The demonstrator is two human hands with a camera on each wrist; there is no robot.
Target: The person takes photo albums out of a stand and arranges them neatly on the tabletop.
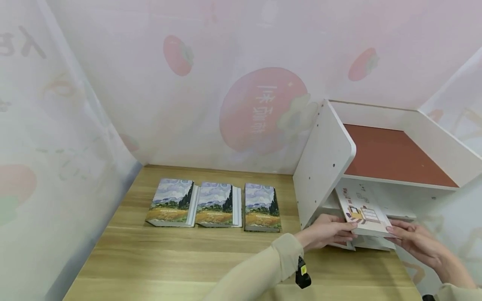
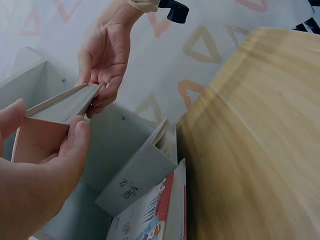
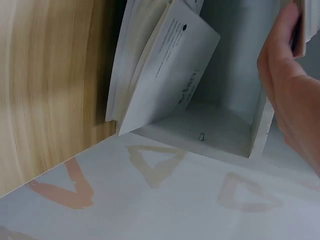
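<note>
A white book with a furniture drawing on its cover [image 1: 361,211] is held at the mouth of a white shelf unit [image 1: 324,163]. My left hand [image 1: 346,230] grips its near left edge and my right hand [image 1: 392,230] grips its right edge. In the left wrist view the left hand [image 2: 45,160] pinches the book [image 2: 60,107] near the lens, with the right hand [image 2: 100,75] on its far end. In the right wrist view only the right hand [image 3: 290,80] shows, against the book's edge [image 3: 300,25].
Three books with a landscape painting on the cover [image 1: 171,202] [image 1: 218,205] [image 1: 262,207] lie in a row on the wooden table [image 1: 180,259]. Other white books [image 3: 165,65] [image 2: 140,172] lean inside the shelf's lower compartment. Printed curtain walls enclose the table.
</note>
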